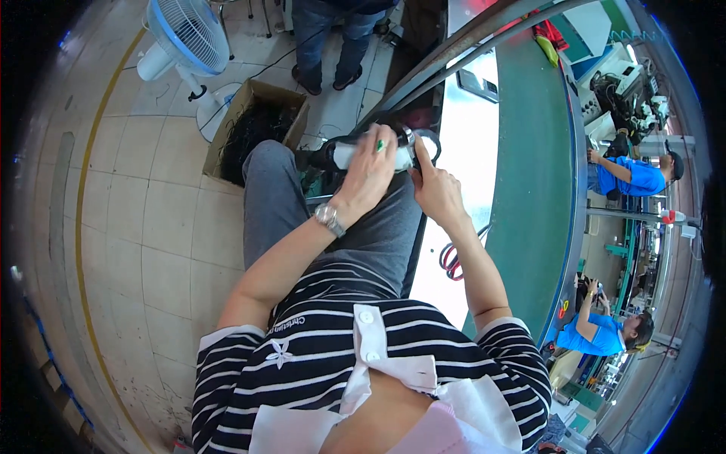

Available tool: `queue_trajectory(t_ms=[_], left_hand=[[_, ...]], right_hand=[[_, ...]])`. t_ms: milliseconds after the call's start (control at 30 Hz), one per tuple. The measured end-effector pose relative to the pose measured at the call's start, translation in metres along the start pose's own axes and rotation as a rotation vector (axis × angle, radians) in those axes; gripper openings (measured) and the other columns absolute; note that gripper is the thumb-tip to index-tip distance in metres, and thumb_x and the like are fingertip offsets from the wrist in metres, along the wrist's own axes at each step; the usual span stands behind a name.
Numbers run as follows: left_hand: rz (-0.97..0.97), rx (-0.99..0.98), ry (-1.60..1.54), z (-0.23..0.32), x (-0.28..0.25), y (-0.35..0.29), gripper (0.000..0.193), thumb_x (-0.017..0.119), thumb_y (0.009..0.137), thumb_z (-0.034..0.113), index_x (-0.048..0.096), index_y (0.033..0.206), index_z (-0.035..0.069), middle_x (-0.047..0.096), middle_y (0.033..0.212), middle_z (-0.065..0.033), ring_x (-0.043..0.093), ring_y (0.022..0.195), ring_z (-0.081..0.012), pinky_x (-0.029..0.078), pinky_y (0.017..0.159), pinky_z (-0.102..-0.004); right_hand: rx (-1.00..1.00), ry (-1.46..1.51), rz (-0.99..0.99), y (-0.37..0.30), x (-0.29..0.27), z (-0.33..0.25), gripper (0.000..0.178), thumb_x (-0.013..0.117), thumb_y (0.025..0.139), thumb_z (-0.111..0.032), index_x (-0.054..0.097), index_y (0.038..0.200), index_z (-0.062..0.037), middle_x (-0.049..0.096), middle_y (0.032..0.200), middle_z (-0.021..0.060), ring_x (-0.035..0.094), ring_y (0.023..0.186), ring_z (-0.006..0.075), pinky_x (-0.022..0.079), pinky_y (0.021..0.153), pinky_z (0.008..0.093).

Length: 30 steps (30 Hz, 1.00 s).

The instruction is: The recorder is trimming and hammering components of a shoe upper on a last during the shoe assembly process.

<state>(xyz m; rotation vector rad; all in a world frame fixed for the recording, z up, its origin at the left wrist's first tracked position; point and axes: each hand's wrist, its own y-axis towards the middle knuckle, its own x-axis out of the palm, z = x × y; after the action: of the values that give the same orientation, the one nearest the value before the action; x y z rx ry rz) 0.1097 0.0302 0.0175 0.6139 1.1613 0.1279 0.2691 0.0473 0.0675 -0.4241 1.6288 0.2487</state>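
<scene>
Over my lap lies a white and black rounded device (345,157) with a shiny silver band near its right end; its exact kind is unclear. My left hand (369,172), wearing a watch and a green-stoned ring, is closed over its middle, with the fingertips smeared by motion. On the right end, my right hand (439,193) grips the device, its index finger stretched along the silver band. My hands hide much of the device. Dark parts behind it are hard to make out.
At my left stands a cardboard box (219,155) of black tangled material, beside a white-blue fan (189,38). A green-topped workbench (529,166) runs along my right, with a phone-like slab (478,85) and red-black cables (451,262). One person stands ahead; two people in blue work beyond the bench.
</scene>
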Motion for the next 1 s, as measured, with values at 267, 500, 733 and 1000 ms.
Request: queue_trajectory(t_ms=[267,500,733,1000], left_hand=[[-0.004,0.094,0.209,-0.011,0.001,-0.023,0.042,0.054,0.081,0.004,0.052,0.119,-0.014,0.055,0.116,-0.0228,0.052,0.115,-0.0373,0.038,0.106,-0.0426],[0.073,0.115,0.163,-0.015,0.003,-0.025,0.035,0.053,0.081,0.006,0.056,0.109,-0.016,0.055,0.114,-0.0253,0.051,0.116,-0.0398,0.037,0.107,-0.0424],[0.117,0.072,0.026,-0.019,0.006,-0.032,0.034,0.053,0.081,0.005,0.056,0.111,-0.012,0.055,0.113,-0.0235,0.052,0.117,-0.0367,0.037,0.107,-0.0410],[-0.090,-0.204,0.155,-0.026,-0.034,-0.022,0.045,0.055,0.082,0.009,0.051,0.123,-0.008,0.052,0.123,-0.0193,0.046,0.121,-0.0299,0.024,0.113,-0.0440]], right_hand=[[0.062,-0.011,-0.015,-0.002,-0.009,-0.031,0.071,0.054,0.090,-0.013,0.016,0.151,-0.0148,0.062,0.060,0.0182,0.063,0.054,0.0341,0.050,0.050,0.0430],[0.052,0.077,0.132,-0.003,-0.007,-0.043,0.070,0.054,0.090,-0.013,0.018,0.150,-0.0123,0.062,0.059,0.0177,0.064,0.053,0.0319,0.049,0.048,0.0414],[-0.022,0.099,0.204,0.002,-0.012,-0.050,0.073,0.056,0.088,-0.014,0.018,0.150,-0.0085,0.063,0.061,0.0179,0.063,0.052,0.0313,0.048,0.046,0.0406],[0.010,0.130,0.121,0.006,-0.015,-0.058,0.073,0.055,0.090,-0.014,0.014,0.150,-0.0130,0.063,0.064,0.0204,0.062,0.054,0.0359,0.048,0.051,0.0441]])
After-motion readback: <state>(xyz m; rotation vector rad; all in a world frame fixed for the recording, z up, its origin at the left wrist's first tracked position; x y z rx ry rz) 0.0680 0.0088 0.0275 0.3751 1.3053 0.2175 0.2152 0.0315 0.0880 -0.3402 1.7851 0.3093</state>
